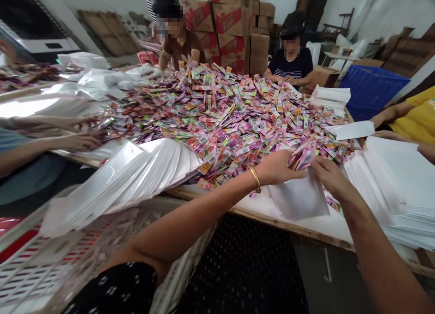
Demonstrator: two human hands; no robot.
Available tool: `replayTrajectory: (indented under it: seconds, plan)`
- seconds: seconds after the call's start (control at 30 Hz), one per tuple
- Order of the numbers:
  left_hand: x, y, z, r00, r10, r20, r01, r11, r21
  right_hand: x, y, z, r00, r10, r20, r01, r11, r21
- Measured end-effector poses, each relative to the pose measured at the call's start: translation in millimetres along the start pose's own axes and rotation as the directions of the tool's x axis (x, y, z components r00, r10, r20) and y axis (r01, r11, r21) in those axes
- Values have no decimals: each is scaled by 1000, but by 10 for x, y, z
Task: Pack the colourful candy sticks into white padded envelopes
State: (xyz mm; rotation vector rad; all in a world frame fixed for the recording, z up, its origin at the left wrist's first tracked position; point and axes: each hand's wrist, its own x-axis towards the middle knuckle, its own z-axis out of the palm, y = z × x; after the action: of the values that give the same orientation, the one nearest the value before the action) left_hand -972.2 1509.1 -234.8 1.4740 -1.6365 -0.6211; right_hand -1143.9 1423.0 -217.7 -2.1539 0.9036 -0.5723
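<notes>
My left hand (277,167), with a gold bracelet at its wrist, is closed round a bunch of small colourful packets (303,154). On the right, my right hand (328,174) has its fingers closed at the upper edge of a white bag (299,198), just beside the packets. The bag hangs below both hands, over the table's near edge. Beyond them a large heap of pink and purple packets (231,119) covers the table. What lies between my right fingertips is partly hidden.
Stacked white bags lie at the left (136,173) and right (390,178). A white crate (44,259) stands lower left. People work around the table. A blue bin (370,89) and cartons (231,19) are behind.
</notes>
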Motion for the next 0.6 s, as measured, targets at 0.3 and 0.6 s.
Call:
replayTrajectory:
  seconds: [0.3,0.6]
  plan:
    - [60,129,-48,995,100,-20,-97,989,116,-74,-91,19,931,177,-319,-83,954,287]
    - [226,350,-209,865,-32,501,-214,880,425,-236,3,277,932,270,-241,-38,735,677]
